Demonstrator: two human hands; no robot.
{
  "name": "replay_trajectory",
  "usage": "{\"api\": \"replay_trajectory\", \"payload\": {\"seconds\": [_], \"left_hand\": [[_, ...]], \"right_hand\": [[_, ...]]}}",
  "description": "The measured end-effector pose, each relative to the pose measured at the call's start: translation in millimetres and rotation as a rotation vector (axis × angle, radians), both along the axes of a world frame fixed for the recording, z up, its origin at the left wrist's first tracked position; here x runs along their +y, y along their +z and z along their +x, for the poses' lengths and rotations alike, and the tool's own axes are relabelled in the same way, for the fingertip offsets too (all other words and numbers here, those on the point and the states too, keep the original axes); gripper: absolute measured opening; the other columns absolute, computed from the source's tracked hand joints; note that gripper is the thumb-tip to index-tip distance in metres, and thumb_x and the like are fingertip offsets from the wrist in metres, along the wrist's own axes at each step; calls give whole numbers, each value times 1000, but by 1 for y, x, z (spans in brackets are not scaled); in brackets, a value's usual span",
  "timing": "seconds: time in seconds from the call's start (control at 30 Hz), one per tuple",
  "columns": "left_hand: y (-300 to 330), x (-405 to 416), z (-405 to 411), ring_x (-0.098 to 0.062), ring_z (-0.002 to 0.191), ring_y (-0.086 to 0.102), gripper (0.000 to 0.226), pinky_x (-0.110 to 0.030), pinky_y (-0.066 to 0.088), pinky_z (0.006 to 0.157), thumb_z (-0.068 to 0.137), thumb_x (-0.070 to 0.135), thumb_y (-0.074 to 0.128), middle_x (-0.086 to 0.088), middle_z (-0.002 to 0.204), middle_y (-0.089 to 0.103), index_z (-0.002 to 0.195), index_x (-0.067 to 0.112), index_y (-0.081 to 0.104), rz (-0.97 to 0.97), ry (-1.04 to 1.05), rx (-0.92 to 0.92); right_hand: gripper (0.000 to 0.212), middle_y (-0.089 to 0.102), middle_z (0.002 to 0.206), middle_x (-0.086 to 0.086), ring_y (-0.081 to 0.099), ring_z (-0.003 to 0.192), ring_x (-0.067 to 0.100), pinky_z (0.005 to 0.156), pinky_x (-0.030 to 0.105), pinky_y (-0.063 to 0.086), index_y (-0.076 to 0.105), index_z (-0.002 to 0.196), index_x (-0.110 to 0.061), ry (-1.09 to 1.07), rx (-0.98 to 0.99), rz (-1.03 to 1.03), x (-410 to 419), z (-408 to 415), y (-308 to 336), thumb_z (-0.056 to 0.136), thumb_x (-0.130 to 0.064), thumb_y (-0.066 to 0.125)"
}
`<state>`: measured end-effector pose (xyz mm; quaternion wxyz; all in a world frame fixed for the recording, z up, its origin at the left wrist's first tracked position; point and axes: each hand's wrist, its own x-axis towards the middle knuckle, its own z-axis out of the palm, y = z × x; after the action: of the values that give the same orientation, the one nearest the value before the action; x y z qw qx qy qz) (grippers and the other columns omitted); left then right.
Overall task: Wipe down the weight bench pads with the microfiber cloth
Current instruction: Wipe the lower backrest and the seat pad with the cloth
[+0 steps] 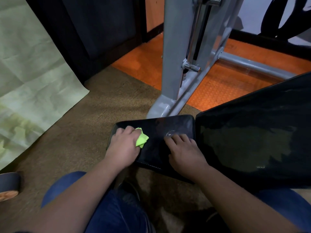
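Observation:
A small black seat pad [158,130] lies in the middle of the view, with a larger black back pad [252,137] tilted up to its right. My left hand [123,146] presses a bunched bright green microfiber cloth [142,139] onto the left part of the seat pad. My right hand [184,151] rests flat on the right part of the same pad, fingers spread, holding nothing. A shiny smear [170,132] shows just beyond its fingertips.
A grey metal machine frame [178,64] stands behind the seat pad on an orange rubber floor [144,63]. Brown carpet [80,125] covers the near floor. A pale green sheet [28,76] hangs at the left. My blue-jeaned knees [107,204] fill the bottom.

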<state>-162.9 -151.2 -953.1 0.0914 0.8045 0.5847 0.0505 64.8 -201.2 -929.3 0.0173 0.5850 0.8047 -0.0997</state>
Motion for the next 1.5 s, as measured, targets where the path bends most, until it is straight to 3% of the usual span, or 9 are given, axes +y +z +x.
{"api": "replay_trajectory", "payload": {"seconds": [0.3, 0.47, 0.57, 0.7, 0.9, 1.03, 1.17, 1.3, 1.5], "left_hand": [[2, 21, -2, -28, 107, 43, 39, -41, 43, 85, 81, 23, 62, 1, 125, 50, 120, 25, 60, -16, -82, 48], [7, 38, -2, -28, 105, 43, 36, -43, 45, 84, 81, 23, 63, 1, 121, 53, 116, 26, 62, -12, 32, 22], [3, 34, -2, -26, 103, 43, 38, -40, 43, 83, 80, 23, 63, 3, 121, 52, 118, 27, 62, -38, -131, 39], [9, 56, -2, -27, 106, 43, 35, -43, 46, 86, 84, 25, 60, 2, 121, 52, 119, 29, 60, -45, 8, 45], [4, 66, 2, -22, 100, 47, 26, -45, 46, 86, 75, 35, 50, 9, 105, 51, 100, 33, 58, -121, -175, 50], [11, 80, 12, -30, 108, 47, 28, -46, 46, 91, 79, 26, 54, 1, 110, 50, 107, 28, 58, -127, -10, 89], [12, 86, 5, -27, 111, 54, 25, -35, 35, 101, 82, 22, 62, -3, 111, 59, 107, 25, 64, -182, -146, 41], [11, 99, -7, -30, 113, 51, 27, -40, 41, 100, 82, 23, 55, -3, 116, 55, 108, 26, 62, -191, 69, 134], [16, 102, -13, -25, 101, 52, 15, -34, 37, 82, 81, 18, 59, -1, 107, 54, 95, 24, 60, -270, 26, 25]], "right_hand": [[47, 41, 140, 4, 34, 128, 30, 100, 49, 38, 40, 138, -27, 11, -9, -37, 11, -6, -4, 92, -34, 51], [58, 15, 162, 5, 6, 150, 30, 115, 56, 17, 32, 147, -33, -9, 18, -162, 18, -4, -2, 94, -38, 56], [66, 6, 165, 0, -3, 152, 27, 116, 62, 11, 26, 150, -38, -25, 35, -223, 20, -2, -2, 93, -40, 59], [73, -1, 166, -5, -11, 151, 27, 114, 69, 8, 19, 151, -42, -45, 38, -266, 25, -4, -3, 91, -41, 62], [78, -5, 166, -6, -13, 151, 26, 114, 69, 9, 15, 153, -42, -13, 8, -312, 30, -1, -2, 91, -43, 63], [79, -6, 166, -7, -13, 151, 27, 113, 71, 8, 15, 152, -42, -13, 22, -316, 32, -4, 1, 90, -42, 64], [79, -5, 166, -8, -12, 151, 26, 113, 72, 7, 15, 152, -43, -30, 25, -325, 29, -1, -1, 89, -43, 64], [80, -6, 166, -9, -13, 151, 24, 114, 70, 8, 15, 152, -44, -23, 24, -312, 32, -5, -1, 89, -43, 64], [79, -6, 166, -9, -13, 151, 24, 115, 69, 8, 14, 152, -43, -24, 26, -308, 31, -3, -3, 90, -44, 63]]}}
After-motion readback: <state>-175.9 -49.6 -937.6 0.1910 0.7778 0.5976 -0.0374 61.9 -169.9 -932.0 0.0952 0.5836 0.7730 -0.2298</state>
